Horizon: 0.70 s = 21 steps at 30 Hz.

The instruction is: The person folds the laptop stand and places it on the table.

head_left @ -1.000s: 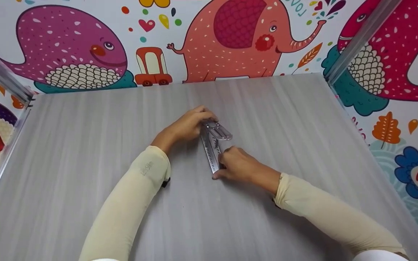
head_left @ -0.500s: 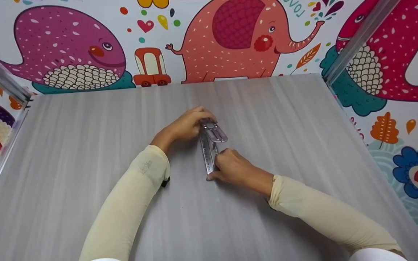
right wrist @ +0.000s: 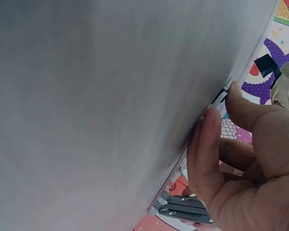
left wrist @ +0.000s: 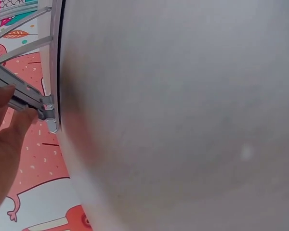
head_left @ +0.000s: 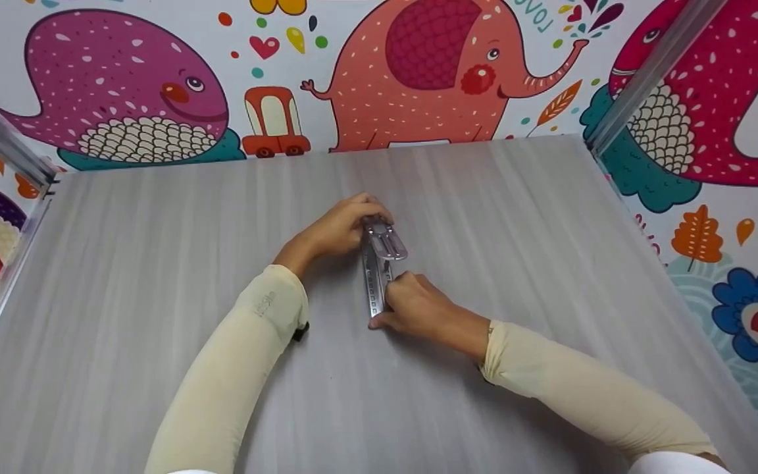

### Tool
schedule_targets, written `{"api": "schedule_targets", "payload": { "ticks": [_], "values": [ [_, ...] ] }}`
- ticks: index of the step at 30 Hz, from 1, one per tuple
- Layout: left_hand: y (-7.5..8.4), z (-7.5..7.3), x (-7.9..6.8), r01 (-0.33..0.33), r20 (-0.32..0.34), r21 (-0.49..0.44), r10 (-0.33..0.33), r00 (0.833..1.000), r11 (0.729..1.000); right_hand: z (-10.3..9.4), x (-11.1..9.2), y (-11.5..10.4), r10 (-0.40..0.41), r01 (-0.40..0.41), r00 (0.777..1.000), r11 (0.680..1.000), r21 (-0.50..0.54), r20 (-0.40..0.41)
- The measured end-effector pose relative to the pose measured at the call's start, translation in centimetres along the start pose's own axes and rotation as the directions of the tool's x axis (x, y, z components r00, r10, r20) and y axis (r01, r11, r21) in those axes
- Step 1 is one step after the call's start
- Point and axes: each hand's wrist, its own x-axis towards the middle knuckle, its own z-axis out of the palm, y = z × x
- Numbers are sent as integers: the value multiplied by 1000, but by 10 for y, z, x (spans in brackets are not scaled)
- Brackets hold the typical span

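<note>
A narrow silver metal folding laptop stand [head_left: 375,289] stands on the table, its slotted rails lying close side by side and its upper plate [head_left: 389,243] raised at a slant. My left hand [head_left: 334,229] grips the far end of the stand; in the left wrist view, thumb and fingers of the left hand [left wrist: 9,144] pinch a grey arm of it. Down at the near end, my right hand [head_left: 422,306] holds the rails between thumb and curled fingers. The right wrist view has the right hand [right wrist: 250,168] at the rail's edge, partly hiding it.
The grey wood-grain table [head_left: 188,263] spreads around both hands. Metal posts [head_left: 649,79] rise at its back corners. A wall with printed cartoon animals [head_left: 418,79] runs behind and along the sides.
My right hand has moved left, bringing the stand's near end with it. The rails have drawn closer together and the upper plate has swung left. My left hand has stayed nearly still.
</note>
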Motion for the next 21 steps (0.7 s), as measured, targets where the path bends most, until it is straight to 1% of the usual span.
{"api": "schedule_targets", "payload": {
  "ticks": [5, 8, 10, 12, 13, 14, 16, 17, 18, 19, 20, 21],
  "values": [
    [1, 4, -4, 32, -40, -19, -33, 999, 999, -2, -1, 5, -43, 44, 999, 998, 47, -11],
    [4, 7, -8, 77, -74, -37, -79, 994, 996, -7, -2, 11, -60, 57, 998, 993, 104, 27],
    [8, 8, -13, 121, -98, -46, -125, 987, 992, -13, -2, 16, -64, 54, 996, 987, 153, 62],
    [12, 9, -19, 173, -133, -49, -178, 975, 984, -19, -1, 22, -54, 35, 994, 980, 196, 90],
    [15, 10, -22, 205, -155, -50, -210, 965, 978, -22, 0, 24, -36, 14, 995, 975, 221, 97],
    [18, 10, -26, 233, -182, -52, -239, 954, 971, -25, 0, 27, -10, -16, 995, 967, 256, 99],
    [23, 11, -33, 297, -241, -67, -304, 922, 953, -30, 2, 32, 57, -86, 994, 932, 351, 93],
    [27, 11, -37, 339, -260, -106, -355, 898, 935, -31, 3, 35, 104, -143, 989, 879, 456, 108],
    [30, 12, -42, 380, -261, -171, -413, 872, 909, -33, 5, 36, 149, -197, 980, 801, 566, 132],
    [33, 13, -46, 415, -243, -259, -474, 846, 872, -34, 6, 38, 190, -249, 969, 704, 665, 161],
    [37, 14, -50, 440, -207, -362, -531, 822, 822, -34, 7, 39, 226, -294, 954, 587, 755, 197],
    [40, 15, -53, 462, -154, -473, -587, 795, 750, -35, 9, 40, 250, -327, 940, 467, 821, 233]
  ]
}}
